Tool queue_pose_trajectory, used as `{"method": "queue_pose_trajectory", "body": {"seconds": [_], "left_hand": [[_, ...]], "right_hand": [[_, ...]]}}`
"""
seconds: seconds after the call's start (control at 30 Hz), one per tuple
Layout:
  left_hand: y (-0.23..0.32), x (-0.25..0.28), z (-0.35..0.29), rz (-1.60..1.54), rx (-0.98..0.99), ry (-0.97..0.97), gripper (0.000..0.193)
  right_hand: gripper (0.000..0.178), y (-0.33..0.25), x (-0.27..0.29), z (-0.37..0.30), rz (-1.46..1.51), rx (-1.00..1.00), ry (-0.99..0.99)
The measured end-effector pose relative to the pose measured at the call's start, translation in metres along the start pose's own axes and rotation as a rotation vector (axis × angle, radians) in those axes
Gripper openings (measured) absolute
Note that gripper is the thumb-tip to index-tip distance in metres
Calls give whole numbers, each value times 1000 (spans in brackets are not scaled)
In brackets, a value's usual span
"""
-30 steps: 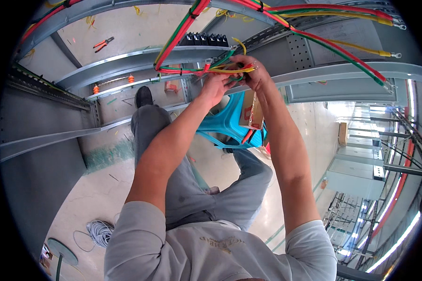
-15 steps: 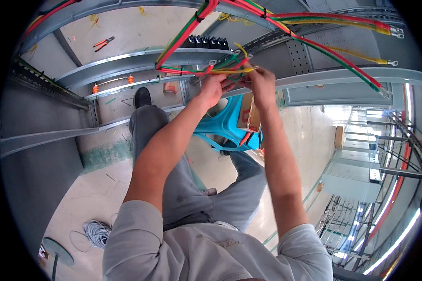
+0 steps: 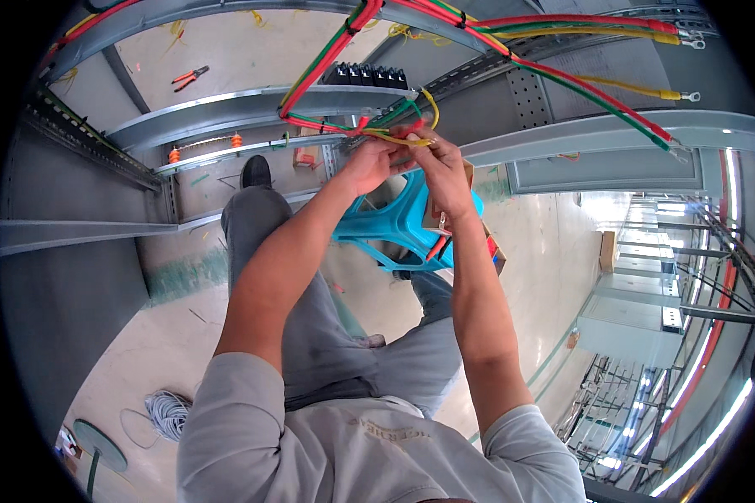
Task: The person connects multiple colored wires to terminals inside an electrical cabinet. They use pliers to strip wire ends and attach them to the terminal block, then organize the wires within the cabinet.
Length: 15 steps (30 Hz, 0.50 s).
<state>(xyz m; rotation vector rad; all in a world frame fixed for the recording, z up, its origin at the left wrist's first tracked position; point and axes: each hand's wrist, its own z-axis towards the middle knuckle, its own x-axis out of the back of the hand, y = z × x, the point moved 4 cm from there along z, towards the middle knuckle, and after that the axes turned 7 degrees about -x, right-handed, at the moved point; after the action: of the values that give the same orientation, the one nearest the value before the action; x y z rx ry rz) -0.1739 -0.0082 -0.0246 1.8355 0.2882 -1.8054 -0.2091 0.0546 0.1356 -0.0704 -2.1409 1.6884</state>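
Observation:
My left hand (image 3: 371,166) is closed at the end of a bundle of red, green and yellow cables, its fingertips against a yellow cable (image 3: 396,139). Close beside it, my right hand (image 3: 446,178) pinches the same yellow cable near its yellow-sleeved end. A red-sleeved cable end (image 3: 414,127) sits just past the fingers. Further off, a green cable (image 3: 403,108) and another yellow cable (image 3: 434,105) curve upward. Both hands partly cover the cable ends, so the lugs there are hard to make out.
Steel cabinet rails (image 3: 243,113) cross in front, with a row of black terminal blocks (image 3: 366,75) behind. More lugged cables (image 3: 600,38) hang at upper right. A blue stool (image 3: 386,225) bearing boxes stands below my hands. Pliers (image 3: 190,78) and a wire coil (image 3: 168,413) lie on the floor.
Both hands have shifted slightly left and the right hand has come down a little. The yellow cable's end has moved left with them, and another yellow cable now bows out beyond the fingers.

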Motion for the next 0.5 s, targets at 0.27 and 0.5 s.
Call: {"method": "queue_pose_trajectory", "body": {"seconds": [0.27, 0.5], "left_hand": [[7, -2, -13, -159, 37, -119, 51], [7, -8, -10, -246, 24, -105, 48]], "right_hand": [[44, 10, 21, 0, 89, -33, 74], [47, -4, 21, 12, 158, -105, -5]]}}
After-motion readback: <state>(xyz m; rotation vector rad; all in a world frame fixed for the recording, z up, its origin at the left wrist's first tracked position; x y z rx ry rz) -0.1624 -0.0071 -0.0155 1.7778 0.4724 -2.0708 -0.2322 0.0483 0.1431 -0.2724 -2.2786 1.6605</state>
